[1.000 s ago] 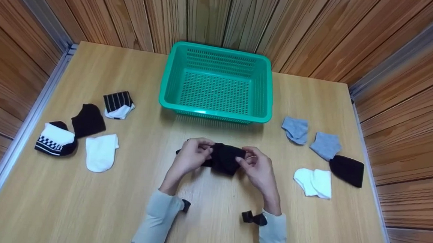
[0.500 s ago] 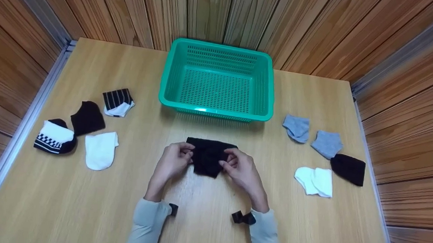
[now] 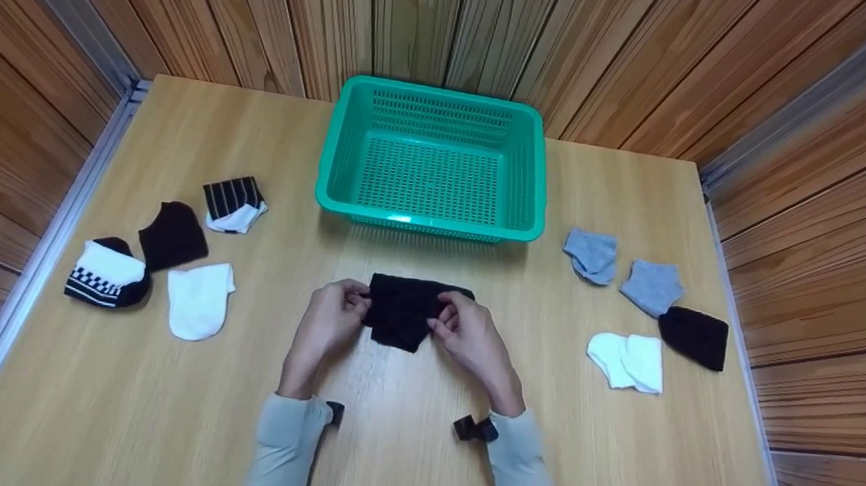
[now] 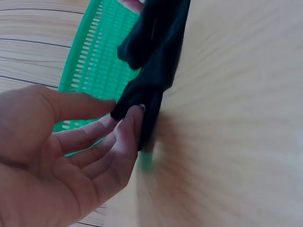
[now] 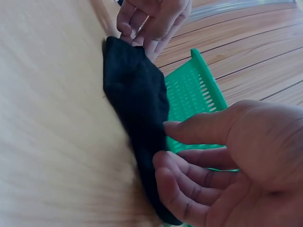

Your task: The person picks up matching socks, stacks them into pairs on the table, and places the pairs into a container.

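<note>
A black sock (image 3: 402, 310) lies folded on the table in front of the basket, its upper band spread sideways and a shorter part pointing toward the person. My left hand (image 3: 325, 325) pinches its left edge between thumb and fingers, which the left wrist view shows close up on the dark cloth (image 4: 156, 71). On the other side, my right hand (image 3: 474, 342) holds the sock near its right end with thumb and curled fingertips. In the right wrist view the fabric (image 5: 135, 90) stretches between both hands. The sock's underside is hidden.
A green plastic basket (image 3: 429, 228) stands behind the sock. On the left lie a striped sock (image 3: 233, 197), a dark sock (image 3: 174, 237), a white sock (image 3: 198, 302) and a checkered sock (image 3: 108, 274). Grey socks (image 3: 592, 256), a black one (image 3: 692, 338) and a white one (image 3: 627, 362) lie right.
Both hands have shifted left with the black sock and a little toward the person. The sock, bunched earlier, now lies flatter and wider. The other socks and the basket have stayed put.
</note>
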Tool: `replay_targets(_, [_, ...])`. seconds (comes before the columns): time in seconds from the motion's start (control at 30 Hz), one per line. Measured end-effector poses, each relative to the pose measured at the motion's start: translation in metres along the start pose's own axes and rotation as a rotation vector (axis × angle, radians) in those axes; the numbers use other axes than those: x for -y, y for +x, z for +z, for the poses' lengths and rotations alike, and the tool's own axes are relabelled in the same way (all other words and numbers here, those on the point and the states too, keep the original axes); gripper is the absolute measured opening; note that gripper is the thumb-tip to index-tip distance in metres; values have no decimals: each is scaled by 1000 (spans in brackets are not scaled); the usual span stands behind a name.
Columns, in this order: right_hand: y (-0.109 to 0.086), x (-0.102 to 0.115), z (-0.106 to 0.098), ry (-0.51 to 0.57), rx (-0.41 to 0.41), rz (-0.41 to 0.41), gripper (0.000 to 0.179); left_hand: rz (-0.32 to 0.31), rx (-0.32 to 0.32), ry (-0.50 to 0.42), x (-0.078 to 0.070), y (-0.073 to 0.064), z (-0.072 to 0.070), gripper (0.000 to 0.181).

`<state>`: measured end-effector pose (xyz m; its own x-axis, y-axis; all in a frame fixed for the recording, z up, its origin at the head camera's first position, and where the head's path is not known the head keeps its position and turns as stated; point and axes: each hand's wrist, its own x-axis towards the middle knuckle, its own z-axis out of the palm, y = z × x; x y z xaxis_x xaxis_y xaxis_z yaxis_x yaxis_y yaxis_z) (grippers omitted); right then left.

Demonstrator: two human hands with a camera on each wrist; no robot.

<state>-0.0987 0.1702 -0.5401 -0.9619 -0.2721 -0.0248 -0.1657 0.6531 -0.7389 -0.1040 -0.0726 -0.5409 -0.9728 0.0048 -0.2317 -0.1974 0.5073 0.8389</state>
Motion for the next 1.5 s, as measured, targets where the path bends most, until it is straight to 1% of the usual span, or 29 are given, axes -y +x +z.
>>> replay_targets(0.1, [-1,7,-1,-46,-22,-29,36,21,-48,36,-1,-1,-3,23])
replay_targets(0.23, [0,21,1,-85,-18,-50,35,108,-115,91,-6,-5,-1,20])
replay_targets(0.3, [1,28,5,-89,2,-55,35,155,-126,107,-9,-7,2,18])
replay_targets(0.37, [3,33,11,-86,22,-57,37,185,-110,115,-12,-9,6,17])
replay_targets(0.43, [5,37,19,-82,35,-63,40,202,-86,146,-13,-10,10,17])
replay_targets(0.57, [9,34,38,-122,44,-81,50,237,-48,247,-10,-10,20,17])
replay_targets(0.6, [9,32,42,-139,44,-88,52,239,-43,267,-8,-10,22,17])
replay_targets(0.67, [8,27,48,-176,39,-106,53,233,-24,275,-5,-10,24,19])
replay_targets(0.77, [7,23,51,-216,16,-146,46,209,4,250,-3,-10,25,22])
replay_targets(0.87, [6,21,44,-202,-10,-166,41,207,13,230,-1,-9,25,23])
replay_targets(1.03, [-1,21,22,-117,-75,-154,45,209,25,218,-1,-8,22,25])
replay_targets(1.1, [-6,19,11,-101,-102,-135,42,205,32,214,-1,-8,21,25])
replay_targets(1.17, [-13,16,0,-93,-108,-92,35,204,35,213,-1,-8,20,25])
replay_targets(1.23, [-21,12,-11,-90,-91,-29,28,208,36,209,-1,-8,19,25])
replay_targets(1.33, [-30,5,-23,-90,-41,60,20,214,31,207,0,-7,18,24])
replay_targets(1.4, [-35,-1,-27,-98,-12,88,16,212,26,207,-1,-6,17,24])
replay_targets(1.5, [-38,-10,-28,-116,18,90,15,196,21,204,-1,-5,16,25])
